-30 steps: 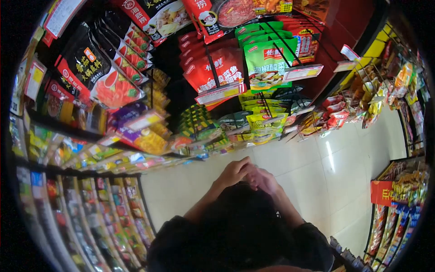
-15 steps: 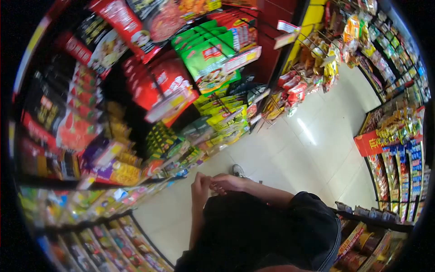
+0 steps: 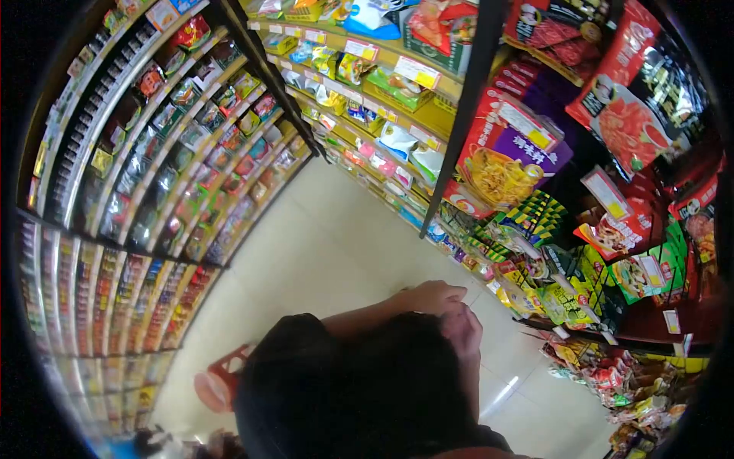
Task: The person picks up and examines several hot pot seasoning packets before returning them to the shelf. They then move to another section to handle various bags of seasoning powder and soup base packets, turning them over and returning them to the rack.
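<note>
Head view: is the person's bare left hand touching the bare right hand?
Touching. The head view shows the bare left hand lying against the bare right hand, with no gap between them.

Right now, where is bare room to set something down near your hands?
Bare floor tile runs ahead of the left hand and right hand, between the left shelving and the packet rack. Both are packed full; a red stool takes the floor lower left.
</note>
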Available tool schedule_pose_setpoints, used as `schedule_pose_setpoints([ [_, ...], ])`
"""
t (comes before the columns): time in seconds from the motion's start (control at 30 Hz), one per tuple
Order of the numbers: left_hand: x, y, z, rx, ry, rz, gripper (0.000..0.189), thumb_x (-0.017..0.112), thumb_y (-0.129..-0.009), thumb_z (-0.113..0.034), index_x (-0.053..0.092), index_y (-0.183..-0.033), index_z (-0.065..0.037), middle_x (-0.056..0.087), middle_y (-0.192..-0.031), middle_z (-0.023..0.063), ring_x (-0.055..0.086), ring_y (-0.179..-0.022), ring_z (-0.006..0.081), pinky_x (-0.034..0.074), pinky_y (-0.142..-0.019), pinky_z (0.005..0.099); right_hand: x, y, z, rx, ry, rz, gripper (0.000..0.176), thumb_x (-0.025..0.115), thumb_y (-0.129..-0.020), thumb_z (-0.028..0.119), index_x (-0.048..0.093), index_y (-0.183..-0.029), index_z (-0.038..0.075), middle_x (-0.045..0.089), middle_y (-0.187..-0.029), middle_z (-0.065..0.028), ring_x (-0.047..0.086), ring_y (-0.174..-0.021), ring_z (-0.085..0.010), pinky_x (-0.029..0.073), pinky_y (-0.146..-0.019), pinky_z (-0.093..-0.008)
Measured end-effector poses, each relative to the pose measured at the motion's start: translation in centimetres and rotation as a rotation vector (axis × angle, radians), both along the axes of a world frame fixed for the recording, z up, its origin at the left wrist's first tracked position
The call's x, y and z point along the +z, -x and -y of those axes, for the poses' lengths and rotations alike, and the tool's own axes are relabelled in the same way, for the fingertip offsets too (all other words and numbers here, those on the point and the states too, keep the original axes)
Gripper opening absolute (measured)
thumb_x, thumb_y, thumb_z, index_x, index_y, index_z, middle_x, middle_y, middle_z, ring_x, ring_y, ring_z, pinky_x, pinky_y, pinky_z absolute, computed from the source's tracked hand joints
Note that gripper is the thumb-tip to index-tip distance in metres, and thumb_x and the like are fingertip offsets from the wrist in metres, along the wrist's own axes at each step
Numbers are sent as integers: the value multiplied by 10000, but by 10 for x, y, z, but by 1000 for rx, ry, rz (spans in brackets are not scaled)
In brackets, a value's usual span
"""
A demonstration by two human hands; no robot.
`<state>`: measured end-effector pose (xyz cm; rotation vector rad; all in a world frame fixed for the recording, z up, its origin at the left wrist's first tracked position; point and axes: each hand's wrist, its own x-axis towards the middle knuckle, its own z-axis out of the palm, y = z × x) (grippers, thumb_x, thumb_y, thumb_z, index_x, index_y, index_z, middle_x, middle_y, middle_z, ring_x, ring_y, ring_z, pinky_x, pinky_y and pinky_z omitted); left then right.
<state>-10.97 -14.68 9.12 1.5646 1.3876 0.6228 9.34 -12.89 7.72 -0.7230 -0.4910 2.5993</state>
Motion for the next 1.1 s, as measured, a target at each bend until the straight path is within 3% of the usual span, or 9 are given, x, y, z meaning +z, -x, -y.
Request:
schedule_pose_setpoints([
  [0.1, -37, 11, 19, 149, -233, -4, 330, 655, -972, -372, 518, -917, -77, 612, -761, 152, 629, -703, 388, 466, -637, 477, -12, 22, 2, 49, 9, 60, 352, 475, -1071, 404, 576, -1193, 90, 507, -841, -27, 498, -701, -159, 404, -603, -301],
  [0.2, -38, 17, 32, 230, -184, 124, 301, 670, -970, -334, 525, -929, -73, 611, -772, 132, 629, -687, 346, 470, -631, 447, -9, 29, 6, 58, -38, 145, 330, 501, -1060, 392, 574, -1174, 92, 507, -837, -18, 497, -696, -152, 407, -602, -297],
  [0.4, -27, 18, 18, 129, -86, 211, 224, 684, -959, -292, 589, -1000, -93, 653, -819, 111, 680, -739, 306, 493, -647, 424, -1, 26, 13, -50, 7, 192, 273, 568, -1036, 372, 549, -1096, 106, 499, -806, -4, 502, -673, -148, 421, -599, -294],
  [0.6, -28, -10, -9, -151, -145, 70, 173, 651, -975, -294, 603, -996, -129, 683, -810, 126, 693, -779, 365, 514, -673, 468, 13, 2, 27, -229, -44, 224, 312, 543, -1048, 378, 581, -1029, 69, 522, -769, -29, 501, -639, -164, 425, -590, -306],
  [0.67, -29, -29, -12, -149, -167, 21, 193, 638, -982, -309, 593, -976, -121, 685, -801, 134, 692, -788, 387, 514, -675, 489, 1, -16, 29, -288, -142, 268, 338, 530, -1053, 372, 598, -975, 50, 537, -751, -46, 498, -619, -174, 424, -584, -314],
  [0.77, -9, -53, -23, -102, -123, 9, 237, 625, -991, -338, 579, -950, -108, 681, -789, 142, 688, -784, 403, 510, -672, 506, 0, -39, 17, -350, -12, 256, 371, 516, -1057, 362, 609, -910, 34, 545, -725, -64, 503, -601, -189, 424, -578, -324],
  [0.9, 8, -83, -27, 40, -84, 5, 276, 620, -999, -365, 579, -943, -98, 674, -784, 157, 682, -787, 410, 500, -682, 518, -1, -65, -4, -290, -70, 180, 360, 522, -1052, 360, 626, -972, 24, 551, -758, -59, 535, -649, -196, 430, -583, -321],
  [1.0, -1, -90, -25, 51, -45, 62, 294, 631, -994, -384, 585, -950, -97, 670, -790, 172, 673, -788, 419, 492, -689, 528, 3, -73, -15, -188, 29, 160, 351, 522, -1052, 357, 642, -1038, 27, 551, -767, -50, 532, -670, -192, 429, -599, -315],
  [1.1, -18, -94, -17, 118, -57, -123, 289, 633, -982, -361, 571, -949, -81, 662, -800, 203, 664, -795, 446, 482, -688, 541, -18, -82, -28, -23, 56, 85, 341, 490, -1062, 364, 624, -1140, 60, 578, -830, -39, 561, -739, -177, 454, -639, -317],
])
